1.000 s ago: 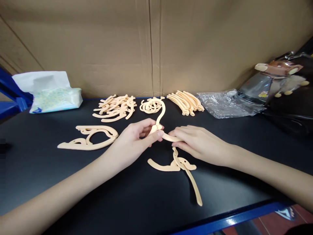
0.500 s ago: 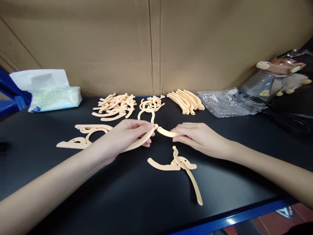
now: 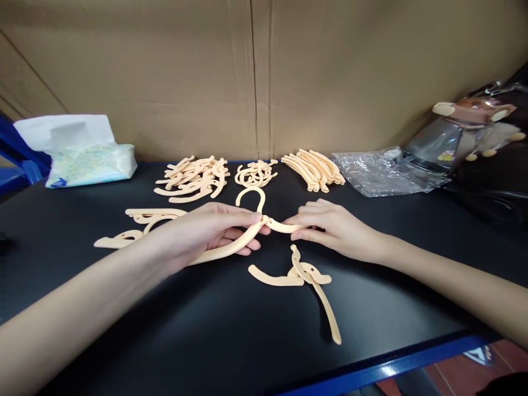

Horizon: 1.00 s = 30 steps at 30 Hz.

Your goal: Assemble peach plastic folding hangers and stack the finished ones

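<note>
My left hand (image 3: 229, 228) pinches a cream plastic hanger (image 3: 225, 251) near its centre joint; the hook rises above the thumb and one curved arm runs down to the left. My right hand (image 3: 324, 221) grips the outer end of a shorter curved hanger arm (image 3: 281, 226). The inner end of that arm meets the joint by my left fingertips; whether it is locked in, I cannot tell. In front of my right hand lie loose hanger pieces (image 3: 303, 275), overlapping one another. Folded hangers (image 3: 119, 240) rest beside my left forearm, which partly covers them.
Along the back stand a pile of jointed arm pieces (image 3: 193, 176), a pile of hooks (image 3: 256, 174) and a stack of curved arms (image 3: 313, 169). A tissue pack (image 3: 91, 165) is at left. A clear plastic bag (image 3: 371, 173) and a bottle (image 3: 437, 140) stand at right.
My left hand has turned the hanger slightly and moved a little right, so its hook stands more upright. The gap between the joint and the right-hand arm has closed.
</note>
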### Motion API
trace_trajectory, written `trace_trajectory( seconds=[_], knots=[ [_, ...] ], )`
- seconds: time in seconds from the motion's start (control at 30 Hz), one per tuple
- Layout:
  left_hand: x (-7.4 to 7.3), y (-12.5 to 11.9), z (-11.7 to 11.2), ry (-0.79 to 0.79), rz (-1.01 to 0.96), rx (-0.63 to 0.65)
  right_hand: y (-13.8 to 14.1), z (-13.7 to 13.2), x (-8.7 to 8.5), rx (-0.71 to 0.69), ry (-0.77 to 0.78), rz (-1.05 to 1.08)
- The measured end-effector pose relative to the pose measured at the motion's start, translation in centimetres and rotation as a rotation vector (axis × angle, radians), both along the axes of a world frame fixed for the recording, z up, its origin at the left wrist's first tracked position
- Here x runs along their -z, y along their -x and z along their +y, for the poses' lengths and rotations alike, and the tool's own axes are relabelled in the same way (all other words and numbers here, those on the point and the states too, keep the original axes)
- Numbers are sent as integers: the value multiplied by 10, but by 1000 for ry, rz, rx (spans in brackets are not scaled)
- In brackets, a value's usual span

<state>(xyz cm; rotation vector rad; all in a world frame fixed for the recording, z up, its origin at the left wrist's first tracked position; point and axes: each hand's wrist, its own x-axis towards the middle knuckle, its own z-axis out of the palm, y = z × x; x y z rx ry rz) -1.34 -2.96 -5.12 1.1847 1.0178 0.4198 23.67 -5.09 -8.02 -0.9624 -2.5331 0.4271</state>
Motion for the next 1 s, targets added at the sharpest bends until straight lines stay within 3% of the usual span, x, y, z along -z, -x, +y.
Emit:
trace_trajectory(
  seconds=[0.43, 0.63, 1.0],
  knots=[
    [-3, -1, -3, 131, -86, 75, -1, 5, 4, -67, 60, 94],
    [-3, -2, -3, 36, -46, 124, -3, 6, 8, -71, 59, 97],
    [-2, -7, -7, -64, 24, 53, -4, 6, 10, -62, 62, 71]
  ],
)
